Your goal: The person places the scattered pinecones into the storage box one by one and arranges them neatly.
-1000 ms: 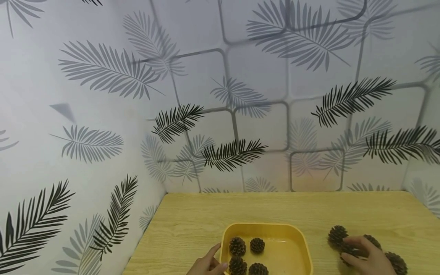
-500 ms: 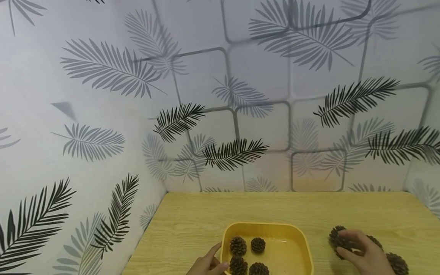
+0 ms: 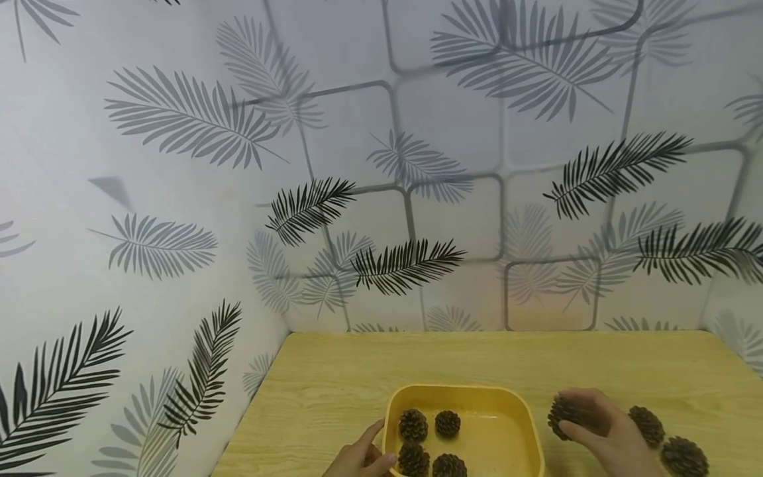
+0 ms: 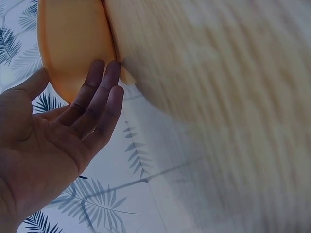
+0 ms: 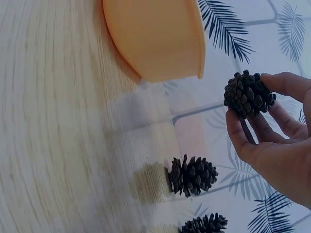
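Observation:
A brown pine cone (image 5: 249,94) is pinched between the thumb and fingers of my right hand (image 3: 610,430), to the right of a yellow tray (image 3: 485,389). In the right wrist view it is raised off the table, level with the tray's wall. My left hand (image 3: 360,457) holds the tray's left side: the thumb lies at the rim and the fingers (image 4: 99,92) rest along the outer wall. Inside the tray, pine cones (image 3: 448,424) sit in its left half. Two loose pine cones (image 3: 684,456) lie on the table beyond my right hand.
The light wooden table (image 3: 334,371) runs back to a wall (image 3: 453,285) with a leaf pattern, and another patterned wall (image 3: 149,285) stands at the left. The tray's front edge is cut off by the bottom of the head view.
My right hand has moved left toward the tray, carrying a pine cone away from the loose ones. The left hand and the tray have stayed in place.

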A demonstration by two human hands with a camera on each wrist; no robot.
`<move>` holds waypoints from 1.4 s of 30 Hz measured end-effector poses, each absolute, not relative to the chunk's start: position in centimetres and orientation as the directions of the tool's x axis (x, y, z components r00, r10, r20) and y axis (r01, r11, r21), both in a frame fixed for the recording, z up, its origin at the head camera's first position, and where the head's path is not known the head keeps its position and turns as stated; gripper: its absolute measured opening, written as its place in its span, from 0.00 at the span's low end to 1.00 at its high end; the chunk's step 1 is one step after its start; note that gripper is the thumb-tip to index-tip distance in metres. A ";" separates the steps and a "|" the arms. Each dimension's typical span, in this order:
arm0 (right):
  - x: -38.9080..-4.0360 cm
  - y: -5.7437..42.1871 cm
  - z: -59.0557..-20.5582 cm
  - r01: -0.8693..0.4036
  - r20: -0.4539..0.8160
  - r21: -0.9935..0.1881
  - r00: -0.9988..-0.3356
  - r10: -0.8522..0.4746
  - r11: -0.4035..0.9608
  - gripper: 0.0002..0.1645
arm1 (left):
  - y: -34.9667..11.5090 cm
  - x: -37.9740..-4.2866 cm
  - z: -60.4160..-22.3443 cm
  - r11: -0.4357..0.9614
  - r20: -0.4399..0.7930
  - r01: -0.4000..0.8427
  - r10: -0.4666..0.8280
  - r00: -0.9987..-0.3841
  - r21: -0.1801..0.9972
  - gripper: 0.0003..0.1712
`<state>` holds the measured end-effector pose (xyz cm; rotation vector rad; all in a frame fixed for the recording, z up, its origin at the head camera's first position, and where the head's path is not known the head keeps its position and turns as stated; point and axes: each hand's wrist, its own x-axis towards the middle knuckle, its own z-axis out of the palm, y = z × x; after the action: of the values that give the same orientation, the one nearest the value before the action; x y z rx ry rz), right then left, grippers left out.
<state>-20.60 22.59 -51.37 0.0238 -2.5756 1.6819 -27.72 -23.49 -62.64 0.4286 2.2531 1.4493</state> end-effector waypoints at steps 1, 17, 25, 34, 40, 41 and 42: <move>-20.6 22.3 -51.3 -0.047 0.060 -0.916 -0.998 0.022 0.397 0.35 | -23.5 -27.8 -62.7 0.402 -0.184 0.028 0.477 -0.860 0.915 0.49; -21.0 19.1 -50.8 -0.077 0.063 -0.949 -0.996 -0.056 0.307 0.33 | -23.9 -28.6 -63.3 0.386 -0.174 0.038 0.500 -0.848 0.922 0.48; -21.1 17.5 -51.3 -0.111 0.079 -0.959 -0.988 -0.129 0.260 0.31 | -24.0 -28.8 -63.3 0.377 -0.177 0.033 0.508 -0.843 0.926 0.48; -21.4 16.2 -50.8 -0.105 0.075 -0.964 -0.989 -0.130 0.245 0.29 | -24.0 -28.7 -63.5 0.366 -0.177 0.028 0.513 -0.840 0.930 0.48; -21.7 15.2 -50.5 -0.104 0.072 -0.962 -0.989 -0.132 0.254 0.28 | -23.9 -28.6 -63.3 0.371 -0.194 0.011 0.511 -0.838 0.929 0.50; -21.8 15.1 -50.5 -0.105 0.072 -0.960 -0.989 -0.133 0.259 0.27 | -24.0 -28.7 -63.3 0.373 -0.198 0.007 0.508 -0.838 0.928 0.50; -21.9 15.0 -50.5 -0.106 0.073 -0.959 -0.988 -0.135 0.262 0.27 | -24.0 -28.7 -63.3 0.376 -0.200 0.006 0.506 -0.839 0.926 0.51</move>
<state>-21.91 14.96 -50.48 0.2404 -2.5142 1.9082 -28.69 -24.01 -63.30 0.4416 2.1852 1.4682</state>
